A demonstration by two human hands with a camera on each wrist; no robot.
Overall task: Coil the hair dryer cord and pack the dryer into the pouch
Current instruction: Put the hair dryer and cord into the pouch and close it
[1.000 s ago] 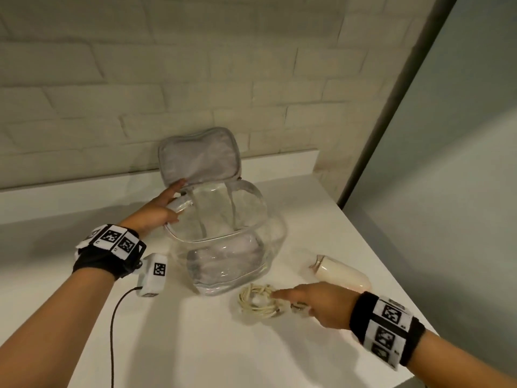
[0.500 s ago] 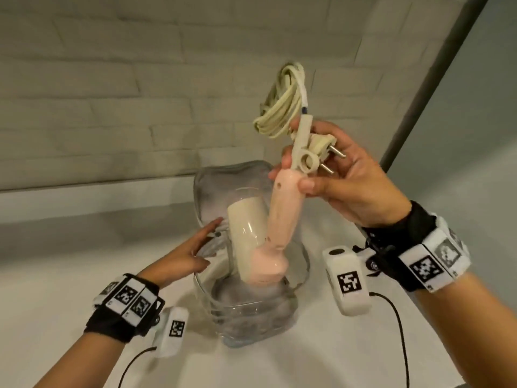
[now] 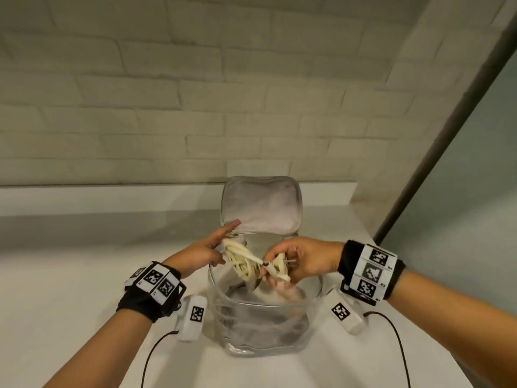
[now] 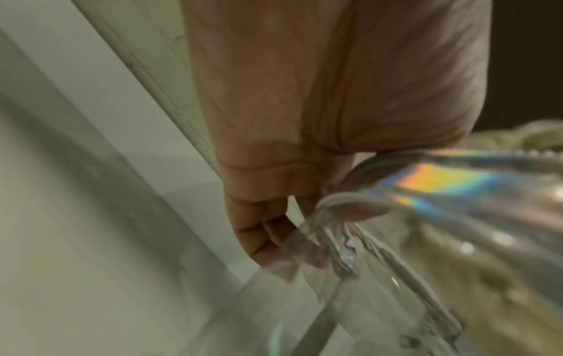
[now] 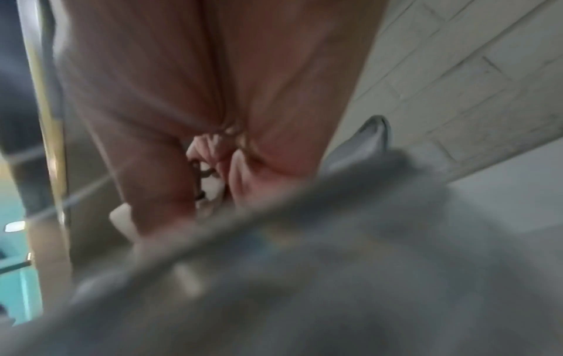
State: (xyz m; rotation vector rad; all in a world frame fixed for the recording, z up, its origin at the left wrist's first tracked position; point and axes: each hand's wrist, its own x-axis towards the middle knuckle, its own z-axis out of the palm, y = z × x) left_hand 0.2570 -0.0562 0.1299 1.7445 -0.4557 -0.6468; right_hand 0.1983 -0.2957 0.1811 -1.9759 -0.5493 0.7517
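Observation:
The clear pouch (image 3: 260, 334) stands mid-counter, its grey lid (image 3: 261, 205) flipped back against the wall. My right hand (image 3: 282, 256) grips the pink hair dryer (image 3: 279, 292) by its handle end, with the white plug (image 3: 279, 266) under the fingers. The dryer's body is down inside the pouch and blurred. The cream coiled cord (image 3: 240, 260) sticks up over the pouch mouth, between my two hands. My left hand (image 3: 218, 247) pinches the pouch's left rim (image 4: 381, 240), index finger stretched toward the lid. The right wrist view is blurred and shows curled fingers (image 5: 213, 166).
The white counter (image 3: 70, 289) runs left. Its right edge (image 3: 419, 326) drops off near a dark post (image 3: 447, 141). A brick wall (image 3: 195, 107) and a low ledge (image 3: 112, 197) close the back. White camera modules (image 3: 193, 317) with black cables hang at both wrists.
My right hand picked the dryer and coiled cord off the counter, lifted them over the pouch, and has now lowered the dryer body inside. My left hand stayed at the rim.

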